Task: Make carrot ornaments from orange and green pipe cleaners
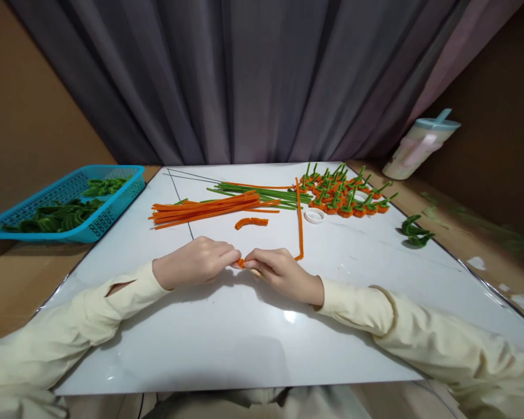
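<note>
My left hand [207,259] and my right hand [283,272] meet over the middle of the white table. Both are closed, fingertips pinching an orange pipe cleaner [241,263], of which a short bit shows between them. From behind my right hand a long orange stem [300,221] runs out, bends and points away from me; it looks like part of the same pipe cleaner. Just beyond my hands lies a short, coiled-looking orange piece [251,222]. Farther back are a bundle of orange pipe cleaners [201,209] and a bundle of green ones [262,194].
At the back right stand several orange pipe-cleaner pieces with green stems [344,192], beside a white ring [314,216]. Dark green curled pieces [415,231] lie near the right edge. A blue basket [89,233] holds green pieces at left. A lidded tumbler [421,145] stands far right.
</note>
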Demonstrator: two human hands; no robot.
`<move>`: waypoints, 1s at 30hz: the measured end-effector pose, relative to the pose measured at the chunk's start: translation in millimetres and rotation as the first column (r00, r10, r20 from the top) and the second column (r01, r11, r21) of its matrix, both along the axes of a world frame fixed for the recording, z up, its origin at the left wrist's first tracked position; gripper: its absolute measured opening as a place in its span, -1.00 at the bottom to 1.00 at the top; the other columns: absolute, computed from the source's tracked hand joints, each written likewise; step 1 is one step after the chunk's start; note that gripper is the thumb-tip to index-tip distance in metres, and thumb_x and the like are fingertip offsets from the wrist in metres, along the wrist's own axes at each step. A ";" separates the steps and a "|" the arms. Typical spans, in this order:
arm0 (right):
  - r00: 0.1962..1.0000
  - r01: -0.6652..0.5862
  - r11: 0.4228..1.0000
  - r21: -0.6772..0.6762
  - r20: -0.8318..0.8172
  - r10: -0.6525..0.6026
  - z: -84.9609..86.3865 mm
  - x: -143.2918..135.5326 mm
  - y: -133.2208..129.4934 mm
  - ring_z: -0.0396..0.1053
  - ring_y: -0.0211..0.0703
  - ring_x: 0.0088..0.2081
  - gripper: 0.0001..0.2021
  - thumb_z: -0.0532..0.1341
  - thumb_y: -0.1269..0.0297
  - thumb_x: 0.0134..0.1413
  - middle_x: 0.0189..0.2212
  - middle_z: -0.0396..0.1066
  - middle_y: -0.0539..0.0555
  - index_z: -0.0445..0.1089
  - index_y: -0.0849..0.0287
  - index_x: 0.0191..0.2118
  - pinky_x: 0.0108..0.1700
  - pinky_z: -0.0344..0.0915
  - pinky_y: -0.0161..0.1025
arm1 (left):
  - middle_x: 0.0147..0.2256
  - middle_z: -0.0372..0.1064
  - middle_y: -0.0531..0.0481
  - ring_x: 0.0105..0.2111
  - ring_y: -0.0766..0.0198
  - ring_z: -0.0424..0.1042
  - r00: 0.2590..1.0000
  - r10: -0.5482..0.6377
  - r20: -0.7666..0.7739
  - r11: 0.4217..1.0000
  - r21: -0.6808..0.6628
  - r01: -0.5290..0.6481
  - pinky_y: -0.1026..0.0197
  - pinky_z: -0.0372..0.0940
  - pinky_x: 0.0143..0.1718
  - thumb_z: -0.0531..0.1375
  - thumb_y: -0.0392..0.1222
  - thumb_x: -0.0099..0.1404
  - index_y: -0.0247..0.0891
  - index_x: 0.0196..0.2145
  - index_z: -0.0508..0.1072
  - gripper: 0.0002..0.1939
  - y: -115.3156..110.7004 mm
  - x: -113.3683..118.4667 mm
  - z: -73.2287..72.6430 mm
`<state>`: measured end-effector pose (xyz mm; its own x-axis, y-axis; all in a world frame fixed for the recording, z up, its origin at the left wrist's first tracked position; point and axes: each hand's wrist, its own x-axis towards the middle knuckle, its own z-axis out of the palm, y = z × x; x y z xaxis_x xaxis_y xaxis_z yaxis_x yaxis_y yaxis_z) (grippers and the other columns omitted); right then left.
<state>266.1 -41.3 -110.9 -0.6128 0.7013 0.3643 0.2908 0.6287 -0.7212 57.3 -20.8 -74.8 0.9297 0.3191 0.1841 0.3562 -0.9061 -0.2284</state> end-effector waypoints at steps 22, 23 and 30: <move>0.946 -0.280 0.764 -0.581 -0.303 0.116 21.9 -0.7 2.8 0.03 -0.42 -0.60 -0.63 0.08 0.02 0.12 -0.57 0.30 -0.02 0.35 0.28 -0.40 -0.54 0.00 -0.40 | -0.45 0.39 -0.09 -0.39 0.27 0.40 0.865 -0.079 0.496 0.996 0.009 0.086 0.28 0.28 -0.37 -0.19 -0.40 0.31 -0.29 -0.06 0.26 -0.65 -10.9 2.7 -15.0; 0.936 -0.306 0.751 -0.585 -0.328 0.126 20.2 -1.1 2.6 0.00 -0.42 -0.61 -0.64 0.07 0.03 0.13 -0.57 0.30 -0.02 0.36 0.28 -0.35 -0.55 -0.02 -0.39 | -0.43 0.40 -0.10 -0.37 0.26 0.40 0.863 -0.103 0.494 0.995 0.048 0.092 0.27 0.28 -0.37 -0.19 -0.37 0.33 -0.29 0.00 0.23 -0.64 -11.0 3.1 -14.3; 0.989 -0.137 0.894 -0.426 -0.112 0.098 17.9 -1.0 -0.3 0.13 -0.38 -0.57 -0.68 -0.04 0.16 0.23 -0.55 0.31 -0.01 0.31 0.23 -0.41 -0.48 0.09 -0.40 | -0.45 0.40 -0.10 -0.42 0.26 0.40 0.875 -0.144 0.463 0.986 0.147 0.085 0.27 0.27 -0.44 -0.19 -0.39 0.31 -0.32 0.01 0.23 -0.62 -11.4 4.9 -11.7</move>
